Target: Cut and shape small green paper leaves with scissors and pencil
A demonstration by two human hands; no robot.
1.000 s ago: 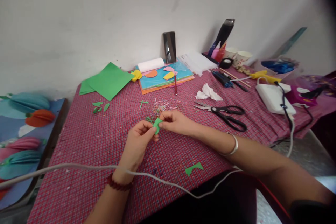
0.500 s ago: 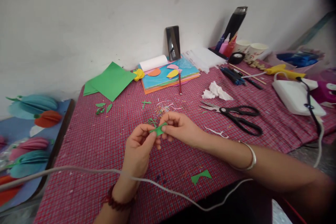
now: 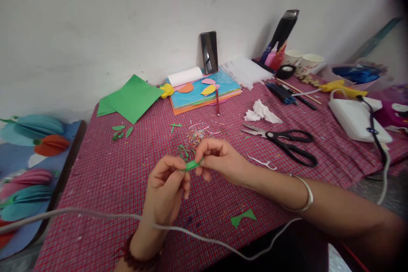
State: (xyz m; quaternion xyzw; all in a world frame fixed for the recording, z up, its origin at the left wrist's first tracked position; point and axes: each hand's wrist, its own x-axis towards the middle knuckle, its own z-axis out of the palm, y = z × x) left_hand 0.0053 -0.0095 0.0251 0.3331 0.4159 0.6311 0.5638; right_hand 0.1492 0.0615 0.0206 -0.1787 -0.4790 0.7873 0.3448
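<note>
A small green paper piece (image 3: 191, 165) is stretched between both hands, narrow like a strip. My left hand (image 3: 164, 187) pinches its left end between thumb and fingers. The right end sits in the pinch of my right hand (image 3: 219, 159), so both tips of the paper are hidden. Just beyond the fingers lies a heap of thin paper shreds (image 3: 197, 134) with curled green strips (image 3: 182, 151) beside it. Toward the near edge of the table rests a green paper offcut (image 3: 243, 218) with a curved cut-out. Black-handled scissors (image 3: 280, 138) lie partly open to the right.
Green sheets (image 3: 135, 97) and small green leaf shapes (image 3: 128, 131) lie left. Behind are stacked coloured paper (image 3: 191, 98), a phone (image 3: 209, 52) against the wall and crumpled tissue (image 3: 263, 111). A yellow glue gun (image 3: 342, 88) is at right. A white cable (image 3: 204, 239) crosses the foreground.
The green paper now looks narrower between the fingers. My left hand has shifted slightly down and left, and the hands are a little farther apart. The view has moved slightly.
</note>
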